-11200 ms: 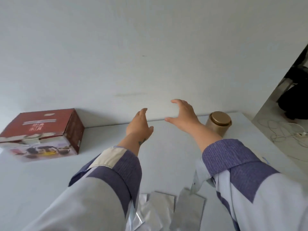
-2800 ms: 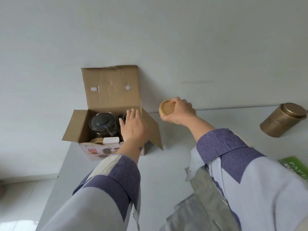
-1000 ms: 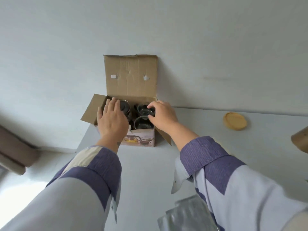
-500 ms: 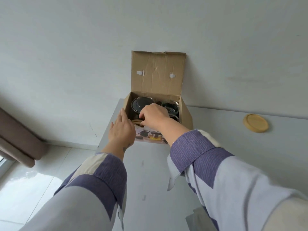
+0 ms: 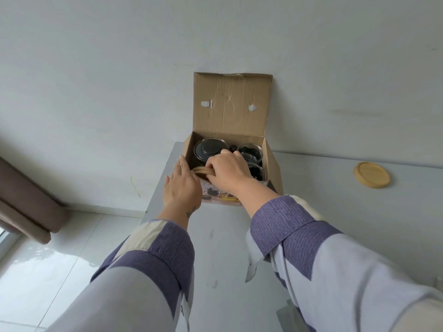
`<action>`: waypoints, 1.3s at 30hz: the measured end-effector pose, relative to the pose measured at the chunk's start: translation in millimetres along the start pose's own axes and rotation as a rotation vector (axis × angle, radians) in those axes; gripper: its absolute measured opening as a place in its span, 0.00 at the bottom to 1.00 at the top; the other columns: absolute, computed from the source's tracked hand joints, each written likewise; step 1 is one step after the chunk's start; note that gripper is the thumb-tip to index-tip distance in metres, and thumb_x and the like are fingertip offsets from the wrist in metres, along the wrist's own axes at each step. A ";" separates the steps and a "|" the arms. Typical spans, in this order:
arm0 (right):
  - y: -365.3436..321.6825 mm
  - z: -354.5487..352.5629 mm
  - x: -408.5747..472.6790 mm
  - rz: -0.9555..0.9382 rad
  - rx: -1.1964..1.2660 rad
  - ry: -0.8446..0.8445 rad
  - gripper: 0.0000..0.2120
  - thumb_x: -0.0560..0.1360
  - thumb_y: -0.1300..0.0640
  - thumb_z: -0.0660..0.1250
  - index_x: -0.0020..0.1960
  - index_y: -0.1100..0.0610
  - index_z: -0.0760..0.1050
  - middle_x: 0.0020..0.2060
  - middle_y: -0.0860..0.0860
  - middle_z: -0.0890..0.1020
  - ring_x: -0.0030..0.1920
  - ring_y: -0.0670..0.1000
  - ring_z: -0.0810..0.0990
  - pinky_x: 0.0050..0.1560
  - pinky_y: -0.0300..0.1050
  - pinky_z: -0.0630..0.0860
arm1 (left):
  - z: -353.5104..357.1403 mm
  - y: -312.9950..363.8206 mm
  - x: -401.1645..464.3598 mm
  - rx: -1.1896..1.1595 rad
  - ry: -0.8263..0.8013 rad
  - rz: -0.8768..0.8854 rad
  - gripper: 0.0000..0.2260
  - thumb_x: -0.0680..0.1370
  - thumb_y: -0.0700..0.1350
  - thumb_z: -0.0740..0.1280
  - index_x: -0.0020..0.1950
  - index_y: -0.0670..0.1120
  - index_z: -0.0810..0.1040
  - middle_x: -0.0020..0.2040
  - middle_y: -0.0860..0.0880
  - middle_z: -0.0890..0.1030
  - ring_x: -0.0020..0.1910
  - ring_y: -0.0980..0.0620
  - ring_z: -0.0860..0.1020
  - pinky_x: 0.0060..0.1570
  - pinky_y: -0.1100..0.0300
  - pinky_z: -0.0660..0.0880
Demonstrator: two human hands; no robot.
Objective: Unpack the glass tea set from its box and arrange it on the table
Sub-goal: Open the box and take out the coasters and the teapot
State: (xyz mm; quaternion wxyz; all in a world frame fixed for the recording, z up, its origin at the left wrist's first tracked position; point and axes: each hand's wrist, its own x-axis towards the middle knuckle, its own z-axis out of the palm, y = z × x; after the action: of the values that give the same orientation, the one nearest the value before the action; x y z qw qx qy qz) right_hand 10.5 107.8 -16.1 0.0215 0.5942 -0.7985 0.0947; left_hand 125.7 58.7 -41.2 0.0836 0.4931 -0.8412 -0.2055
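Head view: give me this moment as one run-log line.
phase: unpacking | right hand: gripping wooden coaster in box | left hand: open, steadying box front | on table: one coaster | teapot: inside box

A brown curtain (image 5: 26, 200) hung at nine o'clock over the glossy white floor tiles (image 5: 48, 271). A plain white wall (image 5: 119, 68) filled the twelve o'clock half. A crinkled silver foil packet (image 5: 288, 316) lay at five o'clock.

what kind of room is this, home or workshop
Most likely a home room. There is a plain white wall, a glossy tiled floor with a brown curtain at the left, and a retail tea set box on a plain grey table.
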 end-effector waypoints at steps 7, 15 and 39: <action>25.6 -31.7 -8.3 0.294 0.554 0.071 0.12 0.76 0.54 0.64 0.58 0.55 0.76 0.51 0.49 0.81 0.50 0.50 0.78 0.47 0.43 0.74 | -7.3 14.4 3.0 0.044 0.046 0.040 0.25 0.82 0.55 0.42 0.78 0.47 0.52 0.78 0.48 0.53 0.77 0.51 0.50 0.74 0.48 0.45; 82.2 -55.9 -29.5 0.676 1.002 0.130 0.17 0.77 0.58 0.65 0.65 0.60 0.74 0.57 0.55 0.79 0.52 0.54 0.80 0.52 0.54 0.81 | -10.2 83.0 9.1 -0.425 0.063 0.078 0.15 0.81 0.47 0.55 0.63 0.47 0.76 0.53 0.46 0.81 0.44 0.49 0.76 0.42 0.58 0.71; 208.8 -47.9 -72.4 0.615 0.335 -0.094 0.48 0.62 0.48 0.78 0.73 0.54 0.54 0.65 0.51 0.63 0.62 0.58 0.73 0.54 0.48 0.72 | 59.7 184.7 22.0 -0.096 0.071 0.267 0.21 0.80 0.43 0.58 0.73 0.44 0.64 0.72 0.45 0.64 0.71 0.44 0.63 0.70 0.48 0.60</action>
State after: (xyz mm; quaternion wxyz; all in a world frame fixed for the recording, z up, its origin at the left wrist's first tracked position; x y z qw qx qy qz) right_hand -170.9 242.3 -5.9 -0.1425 0.3250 -0.9135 0.1988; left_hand -52.6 134.7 -17.3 0.1634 0.3792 -0.8851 -0.2147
